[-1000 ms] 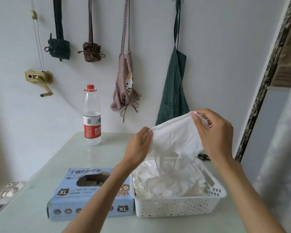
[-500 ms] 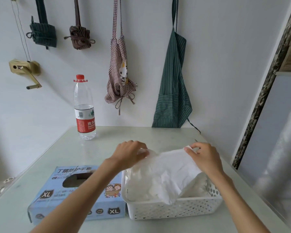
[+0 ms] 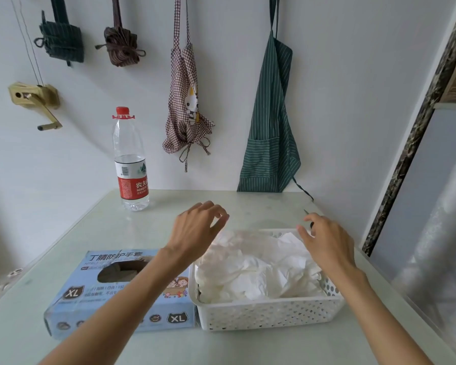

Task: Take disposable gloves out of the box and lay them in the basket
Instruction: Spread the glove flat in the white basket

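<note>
Head view: left hand [image 3: 199, 230] and right hand [image 3: 327, 242] are held spread, empty, over heaped gloves [image 3: 256, 267]; spill over basket [image 3: 263, 316] rim is risked.

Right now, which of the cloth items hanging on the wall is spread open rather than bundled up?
The green striped apron, far right, hangs full length; the dark green bundle, brown bundle and checked apron are tied up.

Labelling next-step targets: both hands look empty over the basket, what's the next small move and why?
Probably the left hand moves to the glove box opening for another glove: both hands, the right hand too, hover empty above the gloves heaped in the basket.
</note>
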